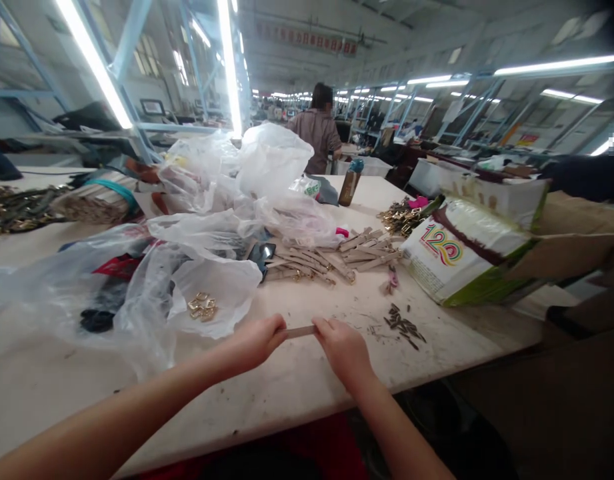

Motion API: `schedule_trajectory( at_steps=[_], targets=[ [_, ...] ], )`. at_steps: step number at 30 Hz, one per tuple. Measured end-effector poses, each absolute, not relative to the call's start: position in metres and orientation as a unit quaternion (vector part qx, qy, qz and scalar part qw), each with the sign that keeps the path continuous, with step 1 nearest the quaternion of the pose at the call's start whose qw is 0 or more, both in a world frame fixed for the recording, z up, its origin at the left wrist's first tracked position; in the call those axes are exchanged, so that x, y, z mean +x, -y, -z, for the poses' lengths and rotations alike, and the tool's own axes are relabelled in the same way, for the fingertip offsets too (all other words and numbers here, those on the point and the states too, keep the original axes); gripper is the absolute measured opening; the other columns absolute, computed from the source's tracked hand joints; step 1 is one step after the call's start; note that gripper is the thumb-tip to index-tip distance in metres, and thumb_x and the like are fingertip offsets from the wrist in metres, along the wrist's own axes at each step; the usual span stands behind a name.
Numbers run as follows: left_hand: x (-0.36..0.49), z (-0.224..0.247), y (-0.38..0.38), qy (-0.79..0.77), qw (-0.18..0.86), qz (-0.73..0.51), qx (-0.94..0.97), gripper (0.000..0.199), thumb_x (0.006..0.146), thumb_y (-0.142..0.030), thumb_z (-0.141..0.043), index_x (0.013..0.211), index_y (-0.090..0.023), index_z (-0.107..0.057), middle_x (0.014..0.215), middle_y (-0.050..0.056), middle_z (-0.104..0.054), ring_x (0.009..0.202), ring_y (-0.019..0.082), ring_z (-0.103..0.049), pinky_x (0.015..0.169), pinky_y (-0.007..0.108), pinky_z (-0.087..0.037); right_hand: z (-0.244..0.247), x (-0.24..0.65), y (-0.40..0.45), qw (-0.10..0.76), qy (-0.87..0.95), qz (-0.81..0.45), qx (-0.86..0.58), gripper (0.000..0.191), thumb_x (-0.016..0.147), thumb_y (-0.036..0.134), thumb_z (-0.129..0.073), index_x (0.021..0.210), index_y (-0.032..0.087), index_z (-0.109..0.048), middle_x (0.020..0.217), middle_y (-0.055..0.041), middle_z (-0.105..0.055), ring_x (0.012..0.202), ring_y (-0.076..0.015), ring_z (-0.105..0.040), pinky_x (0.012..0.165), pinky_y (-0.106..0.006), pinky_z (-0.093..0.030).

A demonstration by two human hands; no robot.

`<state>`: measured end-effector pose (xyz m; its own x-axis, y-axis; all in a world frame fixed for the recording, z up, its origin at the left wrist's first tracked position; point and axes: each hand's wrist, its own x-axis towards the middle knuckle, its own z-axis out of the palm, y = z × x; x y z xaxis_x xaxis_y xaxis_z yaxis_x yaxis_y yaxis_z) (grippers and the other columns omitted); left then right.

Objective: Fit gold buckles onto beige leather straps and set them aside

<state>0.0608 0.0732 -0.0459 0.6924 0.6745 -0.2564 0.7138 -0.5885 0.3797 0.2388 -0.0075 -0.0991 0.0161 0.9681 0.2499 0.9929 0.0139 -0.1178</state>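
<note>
Two bare hands, mine, reach out over a pale worktop (287, 400), a narrow tan strip (300, 332) stretched between them. My left grip (258, 341) pinches the strip at its left end, thumb and fingers closed on it; my right grip (344, 350) pinches it at the right end in the same way. The strip runs nearly level, its middle showing between my two hands, close to the near edge of the worktop.

To the left of my left grip, a handful of gold-coloured buckles (203, 307) lies on a sheet of white plastic (237, 287). Behind that, clear plastic bags (211, 167) are heaped up. Beyond my hands, many more tan strips (311, 263) lie in a loose pile, with a dark, shiny object (261, 257) at its left end (I cannot tell exactly what it is). To the right of my right grip is a scatter of small dark scraps (404, 325), and beyond them lies a small pink-handled tool (392, 278). Farther right sits a white and green package (457, 247) marked "120". A brown bottle with a blue top (351, 183) stands toward the back, and past it is a person (317, 130) in a dull brownish top.
</note>
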Motion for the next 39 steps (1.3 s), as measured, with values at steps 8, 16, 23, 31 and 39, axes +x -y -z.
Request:
schedule_trajectory(
  at_steps=[8,16,23,31,39],
  targets=[
    [0.087,0.070,-0.115,-0.358,0.117,0.058,0.924,0.025,0.084,-0.037,-0.048,0.089,-0.018,-0.064,0.094,0.010,-0.065,0.086,0.024,-0.062,0.071,0.031,-0.045,0.129,0.229,0.015,0.296,0.685,-0.110,-0.657,0.034,0.089,0.024,-0.043,0.118,0.014,-0.056,0.102,-0.0134,-0.068,0.089,-0.0246,-0.064,0.075,-0.034,-0.050],
    [0.157,0.049,-0.210,-0.355,-0.022,-0.004,0.935,0.023,0.083,-0.010,-0.041,0.095,-0.015,-0.060,0.102,0.014,-0.062,0.098,0.028,-0.055,0.082,0.039,-0.039,0.147,0.224,0.021,0.467,0.541,-0.262,-0.649,0.030,0.091,0.029,-0.037,0.103,0.018,-0.062,0.098,-0.0089,-0.070,0.092,-0.0218,-0.064,0.080,-0.034,-0.050],
    [0.169,0.055,-0.222,-0.336,-0.055,-0.012,0.940,0.020,0.085,-0.012,-0.040,0.090,-0.011,-0.059,0.093,0.015,-0.063,0.090,0.026,-0.059,0.076,0.034,-0.041,0.145,0.226,0.019,0.489,0.529,-0.272,-0.638,0.031,0.091,0.028,-0.036,0.105,0.018,-0.062,0.100,-0.0098,-0.069,0.094,-0.0222,-0.063,0.084,-0.036,-0.048],
    [0.082,0.030,-0.123,-0.282,-0.027,-0.074,0.956,0.019,0.091,-0.017,-0.040,0.102,-0.019,-0.056,0.093,0.005,-0.066,0.084,0.021,-0.063,0.075,0.031,-0.046,0.140,0.225,0.024,0.645,0.347,-0.423,-0.533,0.053,0.083,0.061,-0.043,0.113,0.019,-0.057,0.063,-0.0007,-0.057,0.051,-0.0117,-0.049,0.046,-0.022,-0.039],
    [0.027,0.025,-0.051,-0.260,0.106,-0.011,0.960,0.035,0.086,-0.027,-0.055,0.119,-0.019,-0.050,0.105,0.008,-0.065,0.095,0.025,-0.061,0.080,0.035,-0.047,0.108,0.185,0.043,0.637,0.236,-0.555,-0.479,0.039,0.074,0.055,-0.061,0.083,0.019,-0.051,0.051,0.0104,-0.030,0.042,-0.0044,-0.021,0.039,-0.017,-0.015]
  ],
)
